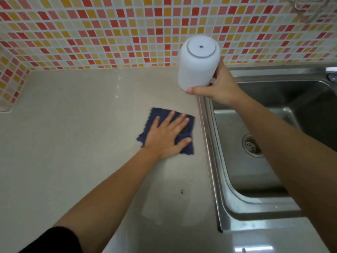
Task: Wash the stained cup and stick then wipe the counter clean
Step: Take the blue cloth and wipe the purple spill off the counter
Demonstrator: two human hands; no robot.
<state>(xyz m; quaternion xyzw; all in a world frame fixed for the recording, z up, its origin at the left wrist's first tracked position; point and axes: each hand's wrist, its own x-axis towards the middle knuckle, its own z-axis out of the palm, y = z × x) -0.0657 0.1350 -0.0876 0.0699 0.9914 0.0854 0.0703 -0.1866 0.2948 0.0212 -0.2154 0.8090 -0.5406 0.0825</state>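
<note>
A white cup (197,64) is upside down, its base facing me, at the back of the beige counter (73,125) beside the sink. My right hand (218,88) grips it by the rim and handle side. A dark blue cloth (184,123) lies flat on the counter left of the sink edge. My left hand (166,136) presses on the cloth with fingers spread. A small dark stain (181,191) marks the counter nearer to me. No stick is in sight.
A stainless steel sink (255,170) with a round drain (252,145) fills the right side. Its raised rim (209,152) borders the counter. A red, orange and yellow mosaic tile wall (109,33) stands behind. A tap base (331,73) shows at far right.
</note>
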